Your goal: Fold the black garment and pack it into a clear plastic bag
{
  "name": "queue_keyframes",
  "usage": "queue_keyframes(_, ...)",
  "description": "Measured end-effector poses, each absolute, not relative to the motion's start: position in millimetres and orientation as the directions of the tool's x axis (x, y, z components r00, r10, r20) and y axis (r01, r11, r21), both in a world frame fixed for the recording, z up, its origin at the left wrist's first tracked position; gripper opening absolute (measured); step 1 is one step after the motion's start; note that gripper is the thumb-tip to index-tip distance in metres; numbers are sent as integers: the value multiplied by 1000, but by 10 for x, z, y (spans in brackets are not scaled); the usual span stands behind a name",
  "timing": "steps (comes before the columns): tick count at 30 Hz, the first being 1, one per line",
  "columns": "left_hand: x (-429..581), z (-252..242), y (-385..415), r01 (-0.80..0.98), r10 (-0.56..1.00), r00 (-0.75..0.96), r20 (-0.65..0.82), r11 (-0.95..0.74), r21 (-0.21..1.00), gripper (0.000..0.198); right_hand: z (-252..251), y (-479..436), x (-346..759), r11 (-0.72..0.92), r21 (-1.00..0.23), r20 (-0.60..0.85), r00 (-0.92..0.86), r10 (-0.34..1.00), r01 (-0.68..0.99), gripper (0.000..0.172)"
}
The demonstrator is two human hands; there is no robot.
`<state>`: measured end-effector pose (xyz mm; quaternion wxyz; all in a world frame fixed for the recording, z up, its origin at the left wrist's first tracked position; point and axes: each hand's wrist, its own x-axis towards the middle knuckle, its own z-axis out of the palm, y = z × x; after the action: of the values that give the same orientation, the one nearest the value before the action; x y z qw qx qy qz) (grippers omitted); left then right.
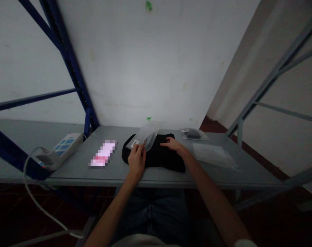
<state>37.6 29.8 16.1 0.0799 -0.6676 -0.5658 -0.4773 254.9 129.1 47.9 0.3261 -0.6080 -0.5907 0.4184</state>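
Observation:
A folded black garment (161, 156) lies on the grey table (115, 171) in front of me. A clear plastic bag (145, 137) with a small white label rests over its far left part. My left hand (136, 161) pinches the near edge of this bag, fingers closed on it. My right hand (174, 144) lies on top of the black garment with fingers stretched out flat toward the bag's mouth.
A blurred pink and white object (103, 153) lies left of the garment. A white power strip (60, 149) with a cable sits at the far left. A bagged dark item (192, 134) and flat clear bags (212, 154) lie to the right. Shelf frames stand on both sides.

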Motion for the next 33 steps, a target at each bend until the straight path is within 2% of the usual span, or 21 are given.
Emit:
queue_keyframes(4,374,146,305,832,677,-99,729,-345,434,25,588,1142,2551,-109,-931,-151,-97,984,348,28)
queue_keyframes(7,377,140,305,833,685,-103,721,-337,439,25,661,982,2625,-94,-975,-116,-102,988,202,30)
queue_keyframes(12,398,155,295,844,686,-101,720,-324,427,26,709,797,2783,-100,-995,-97,-124,988,-24,44)
queue_keyframes(16,399,150,292,826,675,-57,735,-382,415,29,649,797,2769,-70,-982,-32,-207,978,-175,69)
queue_keyframes(19,385,125,299,803,663,-1,748,-446,396,33,559,875,2669,-69,-983,-27,-239,971,-169,78)
queue_keyframes(23,371,91,325,774,657,56,751,-504,383,39,433,1024,2541,-80,-969,-32,-202,979,-235,70)
queue_keyframes(26,379,82,343,766,658,50,752,-508,394,37,358,1107,2485,-1,-970,21,-91,996,-243,66)
queue_keyframes(30,407,88,343,753,647,70,760,-534,386,35,276,1114,2362,168,-982,159,113,981,-84,61)
queue_keyframes(33,421,86,334,758,653,104,750,-540,365,37,208,1071,2172,203,-979,202,191,961,13,55)
